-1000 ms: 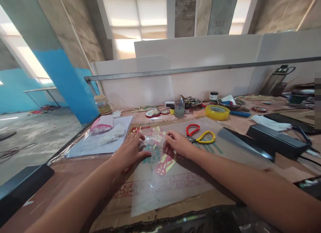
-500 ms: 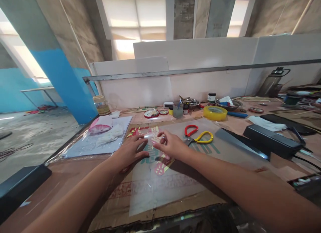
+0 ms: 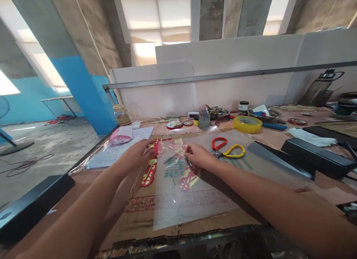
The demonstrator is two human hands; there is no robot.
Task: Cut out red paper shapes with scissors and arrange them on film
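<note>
A translucent sheet (image 3: 167,210) lies over printed cardboard (image 3: 125,229). At the sheet's left edge is a red and yellow cut piece (image 3: 149,173); another pink and yellow piece (image 3: 188,179) shows near its middle. My left hand (image 3: 138,153) is at the top of the red piece, its fingers partly hidden and their hold unclear. My right hand (image 3: 198,156) is closed over the sheet beside the pink piece, with its fingertips pinched on something I cannot make out. Scissors with red and yellow handles (image 3: 234,151) lie just right of this hand.
A yellow tape roll (image 3: 247,124), small jars and dishes stand at the back. Papers (image 3: 108,153) lie at the left. Black boxes sit at the left edge (image 3: 33,201) and right (image 3: 318,156). A bottle (image 3: 318,89) stands at the back right.
My left hand has moved left, away from my right hand, and more of the red and yellow piece shows. My right hand's fingers have closed more. The view has shifted left.
</note>
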